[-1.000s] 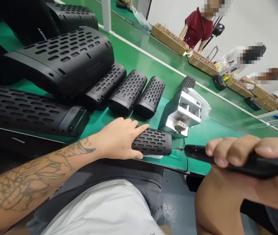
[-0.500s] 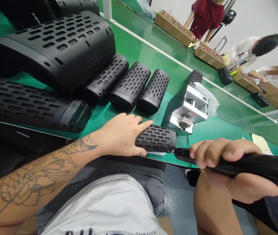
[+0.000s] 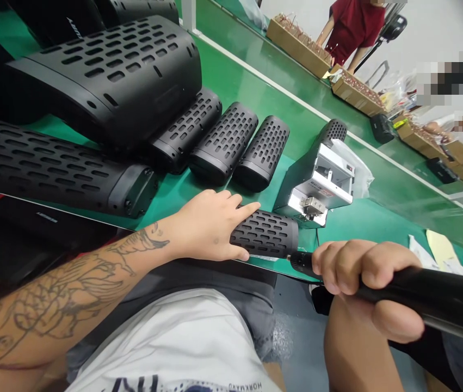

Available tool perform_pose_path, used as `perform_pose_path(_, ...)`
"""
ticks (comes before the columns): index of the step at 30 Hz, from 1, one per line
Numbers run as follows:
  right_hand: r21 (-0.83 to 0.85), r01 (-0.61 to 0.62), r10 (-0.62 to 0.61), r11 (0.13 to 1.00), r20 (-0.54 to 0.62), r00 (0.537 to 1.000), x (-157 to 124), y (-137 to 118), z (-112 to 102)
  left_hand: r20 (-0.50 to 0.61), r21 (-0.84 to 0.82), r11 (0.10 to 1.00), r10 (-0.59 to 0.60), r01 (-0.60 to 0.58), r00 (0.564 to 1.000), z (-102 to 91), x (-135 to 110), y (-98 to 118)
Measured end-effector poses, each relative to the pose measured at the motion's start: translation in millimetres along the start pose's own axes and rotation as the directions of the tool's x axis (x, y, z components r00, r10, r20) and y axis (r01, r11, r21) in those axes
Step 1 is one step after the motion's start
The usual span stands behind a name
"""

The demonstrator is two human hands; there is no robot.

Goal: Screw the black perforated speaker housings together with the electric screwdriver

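My left hand [image 3: 209,226] lies over a black slotted casing [image 3: 270,231] at the bench's front edge. Its thumb is on the near side and its index finger stretches across the top, holding the casing down. A black pen-style electric screwdriver [image 3: 439,299] is wrapped in the fingers of my right hand [image 3: 365,277]. The screwdriver points left, with its tip at the near right corner of the casing; whether the tip sits in a screw is too small to tell. Just behind the casing stands a grey metal screw feeder [image 3: 316,185].
Several similar slotted casings stand behind my left hand, among them a small one [image 3: 261,152] and a large one [image 3: 121,81]. A long casing [image 3: 51,163] lies at left. Papers [image 3: 443,250] lie at right. Across the green bench, people work by cardboard boxes [image 3: 296,46].
My right hand and the screwdriver have shifted slightly left, bringing the tip closer in at the casing's near corner. My left hand keeps its hold. The whole view has shifted slightly.
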State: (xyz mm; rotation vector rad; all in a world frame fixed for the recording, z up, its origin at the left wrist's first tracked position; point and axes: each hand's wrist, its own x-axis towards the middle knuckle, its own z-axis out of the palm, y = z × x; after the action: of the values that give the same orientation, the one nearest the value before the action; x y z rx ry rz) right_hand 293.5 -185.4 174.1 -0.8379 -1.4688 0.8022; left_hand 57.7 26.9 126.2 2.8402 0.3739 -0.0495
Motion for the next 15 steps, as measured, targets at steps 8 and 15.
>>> perform_pose_path(8, -0.052, -0.055, 0.031, 0.997, -0.388, 0.921, 9.1, -24.1, 23.5, 0.026, -0.026, 0.999, -0.046, 0.047, 0.999, -5.2, -0.1, 4.8)
perform_pose_path(15, -0.438, 0.085, -0.363, 0.895, -0.603, 0.711, 52.3, 9.3, -45.8, 0.042, -0.02, 0.994, -0.108, 0.109, 0.993, -2.4, -0.8, 8.7)
